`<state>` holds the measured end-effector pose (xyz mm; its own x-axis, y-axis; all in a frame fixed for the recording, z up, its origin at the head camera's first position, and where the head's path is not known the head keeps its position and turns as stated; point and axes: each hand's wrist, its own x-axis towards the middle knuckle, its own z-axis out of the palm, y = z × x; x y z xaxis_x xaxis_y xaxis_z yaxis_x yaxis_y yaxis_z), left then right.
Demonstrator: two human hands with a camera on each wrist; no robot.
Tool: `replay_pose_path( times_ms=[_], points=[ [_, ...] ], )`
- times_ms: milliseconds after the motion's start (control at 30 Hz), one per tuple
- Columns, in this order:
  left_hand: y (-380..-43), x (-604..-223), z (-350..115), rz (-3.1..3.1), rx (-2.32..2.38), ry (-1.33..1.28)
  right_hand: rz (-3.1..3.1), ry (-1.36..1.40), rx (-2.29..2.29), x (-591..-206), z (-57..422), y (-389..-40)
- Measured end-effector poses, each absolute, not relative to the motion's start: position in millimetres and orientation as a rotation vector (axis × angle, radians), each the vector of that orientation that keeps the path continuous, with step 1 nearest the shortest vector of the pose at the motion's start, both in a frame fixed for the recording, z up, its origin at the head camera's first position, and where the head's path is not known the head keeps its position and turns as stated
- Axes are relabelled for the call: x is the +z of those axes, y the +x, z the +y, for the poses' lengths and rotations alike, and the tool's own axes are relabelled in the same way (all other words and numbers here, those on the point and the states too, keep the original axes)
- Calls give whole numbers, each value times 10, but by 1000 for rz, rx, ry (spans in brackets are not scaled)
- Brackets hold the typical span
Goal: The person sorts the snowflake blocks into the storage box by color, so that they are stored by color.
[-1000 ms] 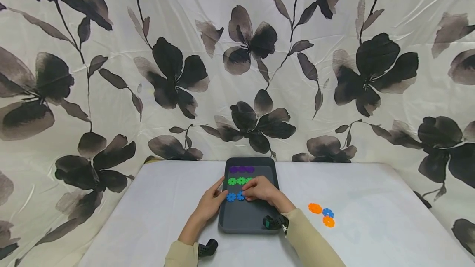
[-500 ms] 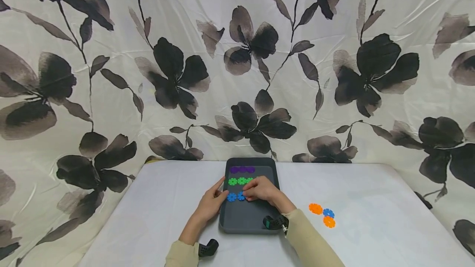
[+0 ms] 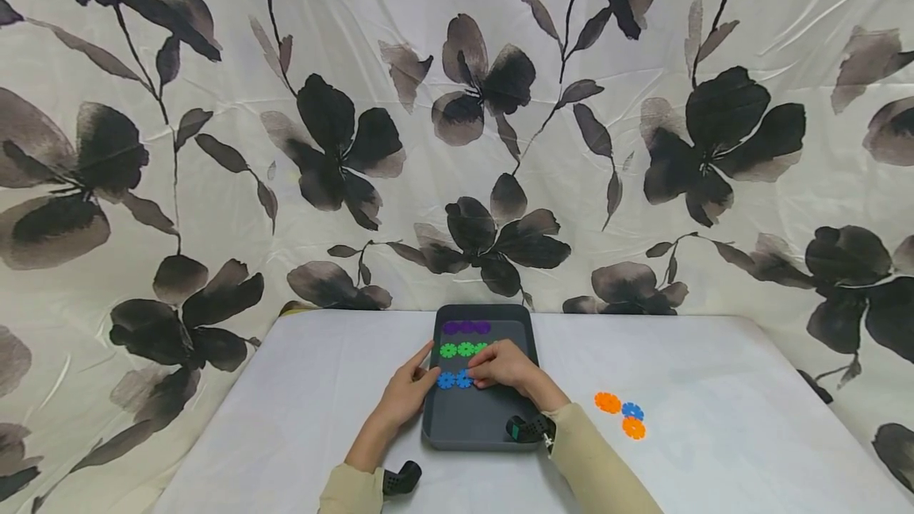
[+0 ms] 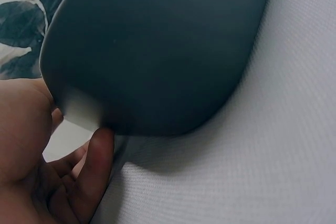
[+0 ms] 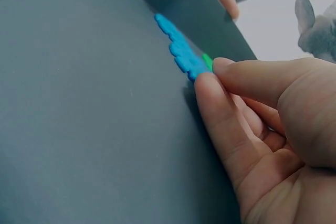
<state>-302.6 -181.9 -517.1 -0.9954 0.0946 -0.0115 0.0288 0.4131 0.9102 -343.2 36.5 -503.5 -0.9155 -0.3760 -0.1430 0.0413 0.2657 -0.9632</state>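
Note:
On the white table lies a dark grey tray [image 3: 480, 427] with rounded corners. My left hand [image 3: 401, 397] grips the tray's left wall, thumb over the rim and fingers outside; the left wrist view shows that hand [image 4: 31, 156] at the tray's side [image 4: 157, 51]. Between thumb and fingers, my right hand [image 3: 505, 365] pinches a blue notched plastic disc [image 3: 462, 378] inside the tray. Another blue disc [image 3: 446, 380] lies just left of it. In the right wrist view, the blue discs [image 5: 181, 51] show nearly edge-on at my fingertips [image 5: 210, 85].
Farther up the tray are a row of green discs [image 3: 447, 350] and a row of purple discs [image 3: 466, 327]. Right of the tray lie two orange discs [image 3: 607, 402] and a blue disc [image 3: 632, 411]. A floral cloth [image 3: 493, 86] hangs behind the table.

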Motion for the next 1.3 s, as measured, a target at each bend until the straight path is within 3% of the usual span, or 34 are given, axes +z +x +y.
replay_pose_path(
  times_ms=[967,1300],
  points=[
    [-2976,-5159,-1806,2563,1695,131,2037,-269,-1755,-5008,434,-3406],
    [-2990,-5126,-1813,2570,1697,135,2027,-326,-1743,-4791,560,-3347]
  ],
)
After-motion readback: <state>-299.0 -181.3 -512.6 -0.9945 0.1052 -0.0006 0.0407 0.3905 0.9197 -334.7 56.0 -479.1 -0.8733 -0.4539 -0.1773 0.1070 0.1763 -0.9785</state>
